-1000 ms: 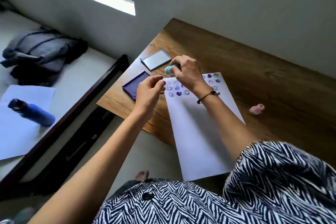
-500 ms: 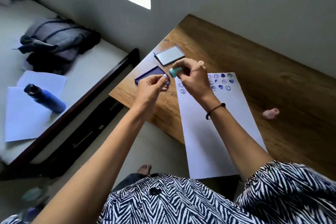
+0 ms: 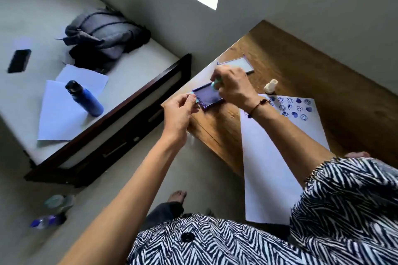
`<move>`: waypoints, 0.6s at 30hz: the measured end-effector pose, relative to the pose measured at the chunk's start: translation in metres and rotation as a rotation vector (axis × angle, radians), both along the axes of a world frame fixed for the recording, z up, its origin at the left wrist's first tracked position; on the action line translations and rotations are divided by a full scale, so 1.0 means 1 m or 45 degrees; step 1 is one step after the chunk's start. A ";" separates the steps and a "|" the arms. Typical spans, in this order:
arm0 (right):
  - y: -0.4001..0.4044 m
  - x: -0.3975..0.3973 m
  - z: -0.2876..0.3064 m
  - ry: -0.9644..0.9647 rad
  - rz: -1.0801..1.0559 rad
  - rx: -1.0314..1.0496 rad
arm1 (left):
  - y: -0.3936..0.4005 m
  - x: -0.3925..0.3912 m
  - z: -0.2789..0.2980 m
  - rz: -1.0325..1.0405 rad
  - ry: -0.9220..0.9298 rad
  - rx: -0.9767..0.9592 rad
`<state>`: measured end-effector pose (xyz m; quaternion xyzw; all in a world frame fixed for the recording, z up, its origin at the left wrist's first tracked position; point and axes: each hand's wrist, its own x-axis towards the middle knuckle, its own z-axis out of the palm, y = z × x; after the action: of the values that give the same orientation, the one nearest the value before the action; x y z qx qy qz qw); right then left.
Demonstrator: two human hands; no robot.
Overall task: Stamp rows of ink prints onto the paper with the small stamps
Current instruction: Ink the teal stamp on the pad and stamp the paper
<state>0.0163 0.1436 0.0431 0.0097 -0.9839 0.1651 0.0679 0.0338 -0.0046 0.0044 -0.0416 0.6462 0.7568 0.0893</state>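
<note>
Teal plastic small stamp (image 3: 216,83) is pinched in the fingers of the right hand (image 3: 233,88), its face pressed down onto the far corner of the open blue square ink pad (image 3: 208,98) at the left end of the brown wooden table (image 3: 301,71). Left hand (image 3: 179,112) pinches a small pale teal piece, probably the stamp's cap, just beside the pad's near-left corner; whether it also steadies the pad I cannot tell. White paper sheet (image 3: 280,157) lies to the right of both hands, long axis running from the table's near edge away from the person, with 3 rows of blue face and heart prints (image 3: 295,107) at its far end. Right hand is the nearer to those rows, so it likely carries the inked stamp rightward across the wrist line. Cream small stamp (image 3: 271,86) stands upright at the sheet's far-left corner. Stamp face is hidden by the fingers; the pad's lid (image 3: 241,64) is partly covered; the print rows' left end is masked by the right wrist.
</note>
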 end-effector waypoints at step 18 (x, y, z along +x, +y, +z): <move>0.037 0.046 0.013 0.330 -0.561 -0.702 | 0.042 0.020 0.013 -0.355 0.116 -0.091</move>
<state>0.0620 0.1801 0.0557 -0.2000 -0.8643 0.4026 0.2257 0.0537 0.0377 0.0178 0.0797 0.6756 0.7147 0.1626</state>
